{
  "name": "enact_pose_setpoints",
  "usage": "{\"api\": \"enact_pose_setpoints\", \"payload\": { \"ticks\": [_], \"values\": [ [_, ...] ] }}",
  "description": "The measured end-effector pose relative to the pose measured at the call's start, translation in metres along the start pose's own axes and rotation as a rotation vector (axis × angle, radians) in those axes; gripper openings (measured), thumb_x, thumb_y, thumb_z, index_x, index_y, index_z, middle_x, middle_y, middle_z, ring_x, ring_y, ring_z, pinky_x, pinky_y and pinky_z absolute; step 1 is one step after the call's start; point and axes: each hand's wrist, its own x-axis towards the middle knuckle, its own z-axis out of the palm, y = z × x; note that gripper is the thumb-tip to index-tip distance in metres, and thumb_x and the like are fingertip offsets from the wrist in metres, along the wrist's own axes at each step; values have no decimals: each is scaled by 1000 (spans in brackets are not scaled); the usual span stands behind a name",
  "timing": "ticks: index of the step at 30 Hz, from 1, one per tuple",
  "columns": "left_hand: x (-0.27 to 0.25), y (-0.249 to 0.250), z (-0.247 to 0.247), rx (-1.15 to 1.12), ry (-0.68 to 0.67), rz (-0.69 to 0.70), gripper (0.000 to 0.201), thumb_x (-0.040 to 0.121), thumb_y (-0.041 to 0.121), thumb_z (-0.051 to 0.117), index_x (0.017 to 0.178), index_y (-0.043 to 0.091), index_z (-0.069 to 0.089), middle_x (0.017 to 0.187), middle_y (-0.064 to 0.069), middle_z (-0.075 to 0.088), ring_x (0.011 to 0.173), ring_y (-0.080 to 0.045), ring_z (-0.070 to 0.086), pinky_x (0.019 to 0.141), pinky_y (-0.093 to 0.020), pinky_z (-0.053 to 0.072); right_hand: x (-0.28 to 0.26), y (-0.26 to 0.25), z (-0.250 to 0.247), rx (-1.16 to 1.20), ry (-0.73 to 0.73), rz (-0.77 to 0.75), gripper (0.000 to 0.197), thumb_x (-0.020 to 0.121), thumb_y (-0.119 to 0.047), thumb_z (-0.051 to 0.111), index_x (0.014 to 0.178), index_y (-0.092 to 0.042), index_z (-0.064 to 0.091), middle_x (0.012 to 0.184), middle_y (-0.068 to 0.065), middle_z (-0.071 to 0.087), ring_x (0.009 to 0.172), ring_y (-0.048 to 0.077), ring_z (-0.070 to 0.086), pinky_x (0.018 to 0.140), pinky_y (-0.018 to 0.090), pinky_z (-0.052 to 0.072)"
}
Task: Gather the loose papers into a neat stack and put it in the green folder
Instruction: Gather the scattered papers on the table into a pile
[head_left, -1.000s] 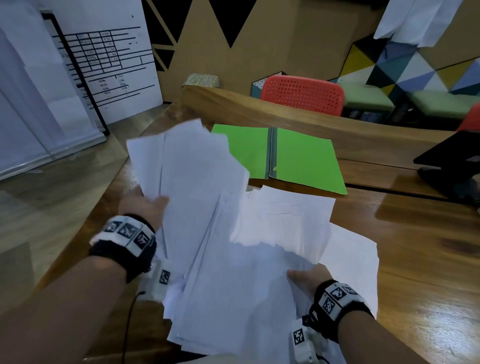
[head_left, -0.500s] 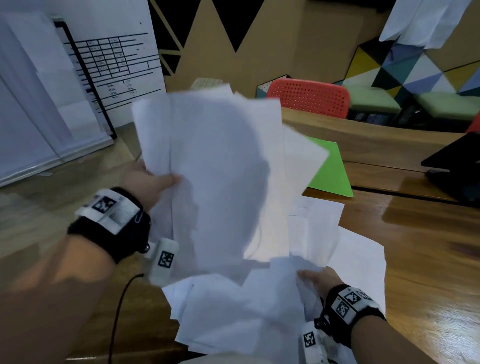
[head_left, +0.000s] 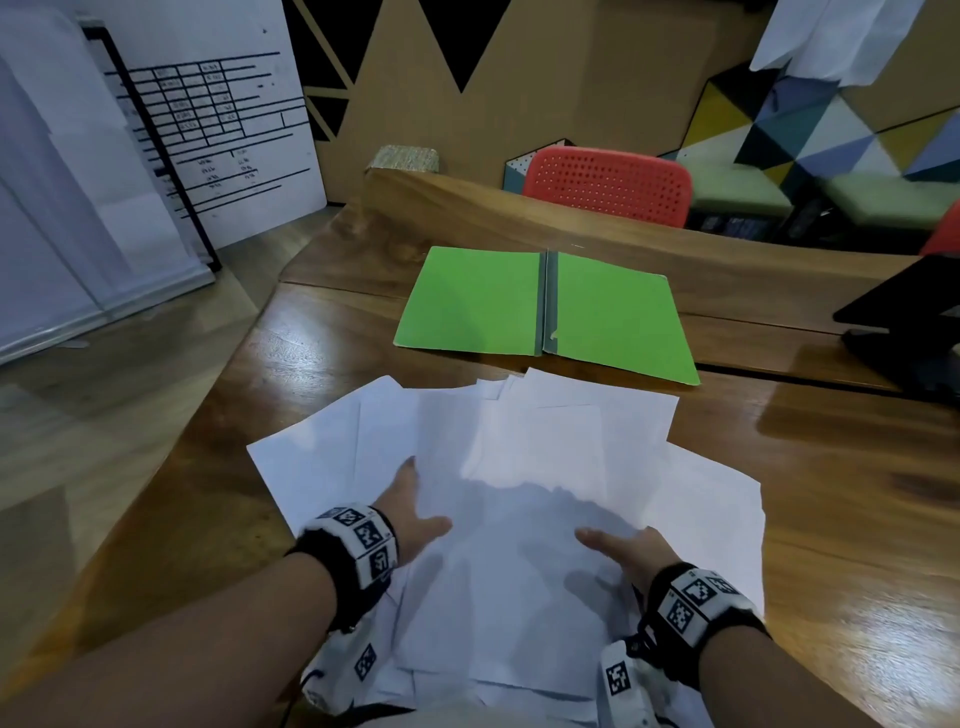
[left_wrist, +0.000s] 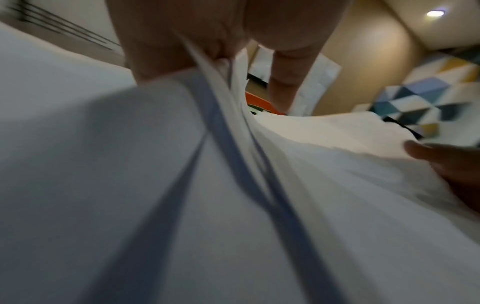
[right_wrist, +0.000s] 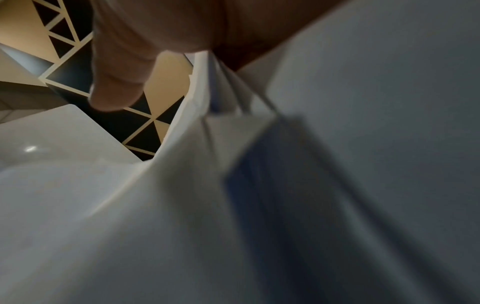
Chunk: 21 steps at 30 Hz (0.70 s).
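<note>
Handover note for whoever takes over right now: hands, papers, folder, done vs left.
Left hand: grips the left edge of the loose papers, thumb on top.
Right hand: grips their right side the same way.
Papers: fanned and uneven on the wooden table, just on the near side of the green folder.
Folder: lying open, nothing in it.
Done: papers roughly gathered between both hands.
Left: square the edges into a neat stack, place it in the folder.

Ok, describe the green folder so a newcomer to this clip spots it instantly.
On the long wooden table, look past the spread of white papers toward the far edge. The green folder lies open and flat there, two bright green halves joined by a grey spine, the only coloured sheet on the table.
</note>
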Motion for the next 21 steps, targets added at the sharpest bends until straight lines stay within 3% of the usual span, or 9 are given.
{"api": "enact_pose_setpoints", "payload": {
  "ticks": [3, 6, 9, 12, 15, 17, 18, 19, 21],
  "values": [
    [4, 3, 1, 127, -68, 71, 100, 69, 56, 64, 146, 27, 9, 148, -1, 39, 130, -24, 44, 111, -36, 34, 4, 2, 2, -111, 35, 26, 89, 46, -38, 89, 115, 7, 55, 105, 19, 64, 90, 32, 63, 68, 33, 51],
    [14, -7, -21, 275, 238, -157, 99, 66, 71, 52, 145, 25, 16, 151, -9, 30, 134, -33, 37, 112, -44, 31, 9, 8, 4, -108, 64, 22, 104, 29, -43, 82, 117, 6, 56, 111, 22, 65, 97, 36, 65, 84, 41, 55],
    [9, -24, -48, 294, 311, -507, 101, 74, 58, 58, 147, 16, 1, 154, -19, 13, 138, -42, 25, 111, -53, 29, 7, 4, 3, -104, 61, 23, 74, 57, -24, 86, 115, 9, 57, 112, 24, 64, 98, 36, 64, 77, 35, 51],
    [15, -42, -53, 101, 268, -561, 95, 67, 43, 67, 143, 31, 12, 149, -22, 19, 130, -47, 29, 101, -55, 40, 9, 5, 2, -76, 72, 27, 62, 62, -15, 85, 113, 9, 59, 109, 24, 65, 97, 37, 64, 80, 37, 52],
    [20, -39, -56, 59, 355, -578, 88, 75, 31, 68, 144, 4, 21, 146, -26, 30, 131, -45, 35, 109, -52, 36, 9, 5, 3, -73, 66, 28, 61, 61, -14, 85, 111, 8, 60, 107, 24, 66, 95, 38, 65, 85, 44, 54],
    [21, -31, -58, -91, 411, -575, 70, 73, 32, 72, 130, 1, 45, 131, -23, 50, 121, -39, 48, 108, -45, 38, 10, 5, 3, -75, 60, 26, 58, 62, -14, 85, 109, 9, 60, 105, 23, 67, 95, 38, 65, 85, 42, 53],
    [21, -28, -59, -111, 397, -575, 52, 71, 35, 73, 111, 5, 59, 115, -19, 59, 109, -36, 55, 102, -42, 43, 10, 5, 2, -71, 54, 28, 58, 62, -14, 85, 109, 9, 60, 105, 22, 67, 94, 38, 65, 84, 41, 53],
    [19, -27, -58, -100, 353, -566, 37, 73, 36, 71, 90, 4, 61, 100, -14, 60, 95, -31, 57, 94, -39, 45, 9, 4, 1, -63, 47, 36, 57, 63, -13, 85, 109, 9, 60, 104, 23, 67, 94, 38, 65, 83, 41, 53],
    [14, -21, -54, -71, 254, -510, 30, 80, 34, 64, 83, 7, 51, 88, -8, 56, 83, -28, 54, 79, -30, 43, 8, 4, 1, -46, 33, 40, 58, 63, -12, 85, 110, 8, 60, 104, 23, 67, 92, 38, 65, 79, 39, 52]
  ]
}}
